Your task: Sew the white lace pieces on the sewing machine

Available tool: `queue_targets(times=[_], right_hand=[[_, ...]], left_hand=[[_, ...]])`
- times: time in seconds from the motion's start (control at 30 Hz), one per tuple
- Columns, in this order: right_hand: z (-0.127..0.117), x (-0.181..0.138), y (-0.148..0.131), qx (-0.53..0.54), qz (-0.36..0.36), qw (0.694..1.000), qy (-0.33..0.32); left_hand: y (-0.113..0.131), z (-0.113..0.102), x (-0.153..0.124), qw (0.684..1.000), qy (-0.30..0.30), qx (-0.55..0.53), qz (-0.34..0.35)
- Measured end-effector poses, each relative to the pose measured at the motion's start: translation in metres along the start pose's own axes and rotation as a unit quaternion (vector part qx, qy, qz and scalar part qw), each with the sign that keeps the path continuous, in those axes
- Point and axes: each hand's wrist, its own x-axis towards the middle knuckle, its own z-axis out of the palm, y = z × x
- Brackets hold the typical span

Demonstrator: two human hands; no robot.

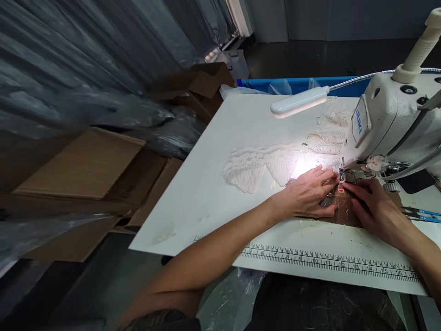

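Note:
White lace fabric (246, 168) with pointed scallops lies on the sewing machine table and runs to the presser foot (342, 175). My left hand (312, 191) rests palm down beside the foot, fingers stretched over the lace edge and thumb spread apart. From the other side, my right hand (374, 207) reaches in, its index fingertip just in front of the foot and its thumb lower down, apart from it. Whether a fabric edge lies under that fingertip, I cannot make out. The white sewing machine (382, 119) stands over the lace, its lamp light glaring on part of it.
More gathered lace (330, 124) lies behind the needle area. A lamp (299, 102) overhangs the table (206, 202), which has a printed ruler (320, 261) along its front edge. Blue-handled thread snips (425, 216) lie at right. Cardboard boxes (81, 163) stand at left.

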Motion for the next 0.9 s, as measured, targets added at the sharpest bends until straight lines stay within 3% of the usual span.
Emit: queue_targets(times=[0.23,0.4,0.57,0.7,0.9], right_hand=[[-0.023,0.004,0.018,0.152,0.096,0.982,-0.06],[-0.017,0.02,0.023,0.141,0.16,0.977,-0.009],[-0.019,0.018,0.013,0.171,0.156,0.972,-0.034],[-0.011,0.005,0.016,0.144,0.178,0.973,-0.013],[0.006,-0.005,0.02,0.028,0.078,0.996,0.015]], left_hand=[[-0.002,-0.003,0.001,0.999,-0.029,0.012,-0.011],[-0.003,-0.004,0.002,0.999,-0.033,-0.005,-0.021],[-0.004,-0.003,0.002,0.999,-0.025,-0.027,-0.03],[-0.006,0.0,0.001,0.998,-0.013,-0.043,-0.033],[-0.005,0.005,0.001,0.997,-0.03,-0.018,-0.071]])
